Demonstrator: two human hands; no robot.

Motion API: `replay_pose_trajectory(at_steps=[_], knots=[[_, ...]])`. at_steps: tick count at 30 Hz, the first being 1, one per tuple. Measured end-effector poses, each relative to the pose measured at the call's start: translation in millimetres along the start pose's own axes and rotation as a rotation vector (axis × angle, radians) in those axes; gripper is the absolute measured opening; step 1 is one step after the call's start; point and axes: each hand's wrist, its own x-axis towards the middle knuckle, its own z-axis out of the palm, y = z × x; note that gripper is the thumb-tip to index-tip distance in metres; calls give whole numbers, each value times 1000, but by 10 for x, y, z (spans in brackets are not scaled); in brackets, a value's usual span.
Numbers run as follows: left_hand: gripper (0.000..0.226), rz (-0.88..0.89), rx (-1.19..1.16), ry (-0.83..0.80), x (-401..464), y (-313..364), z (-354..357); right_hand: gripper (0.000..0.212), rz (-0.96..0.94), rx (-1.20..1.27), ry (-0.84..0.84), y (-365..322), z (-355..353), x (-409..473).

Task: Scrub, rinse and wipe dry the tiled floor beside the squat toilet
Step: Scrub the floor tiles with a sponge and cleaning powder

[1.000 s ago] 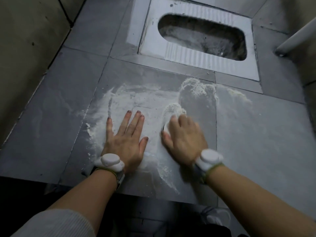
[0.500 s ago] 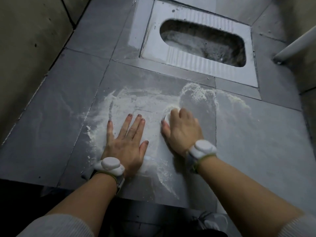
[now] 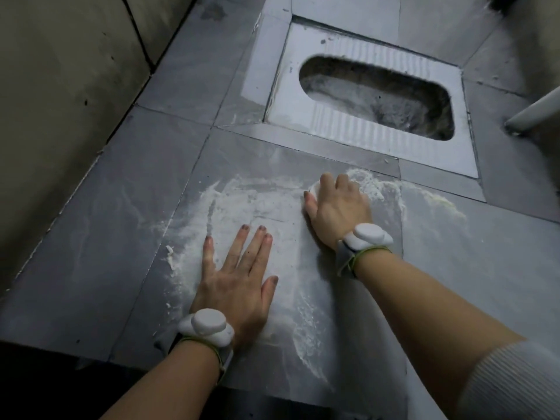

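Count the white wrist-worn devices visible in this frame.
2. One white device sits on the left wrist, low in the view; the other white device sits on the right wrist, nearer the squat toilet. None appears hidden.

The grey tiled floor (image 3: 106,237) is dark slate with faint paler marbling and thin pale grout lines. White foamy lather (image 3: 212,213) smears it in streaks, faintly yellowish at the far right edge. The pale silver-grey squat toilet pan (image 3: 348,128) has ribbed foot treads and a dark, white-flecked bowl. Both white wrist devices (image 3: 209,328) sit on green bands. The dull beige wall (image 3: 60,86) carries dark specks.
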Motion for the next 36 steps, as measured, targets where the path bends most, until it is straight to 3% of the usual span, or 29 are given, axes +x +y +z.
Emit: replay_pose_trajectory(at_steps=[6, 10, 17, 22, 25, 28, 30, 34, 36], knots=[[68, 8, -13, -12, -1, 4, -7, 51, -258, 99, -39, -106, -103, -887], [69, 20, -1, -9, -7, 4, -1, 49, -353, 96, -34, -29, -54, -641], [69, 7, -10, -19, 14, 7, -31, 43, 105, 58, 23, 53, 64, 429], [68, 8, -19, -19, -11, -4, -23, 39, -198, 125, -28, -142, -80, -486], [68, 19, -14, -14, -8, 6, -20, 51, -319, 119, -85, -95, -164, -1133], [68, 17, -11, -11, -9, 3, -3, 51, -399, 100, -76, 29, -128, -1127], [68, 13, -10, -6, -10, 4, 1, 47, -348, 88, -76, 78, -97, -823], [67, 1, -11, -11, 0, 1, -3, 42, 0, 83, -32, 103, -15, -118], [68, -6, -2, -23, -5, 2, 1, 42, 36, 80, -18, 56, -2, -115]])
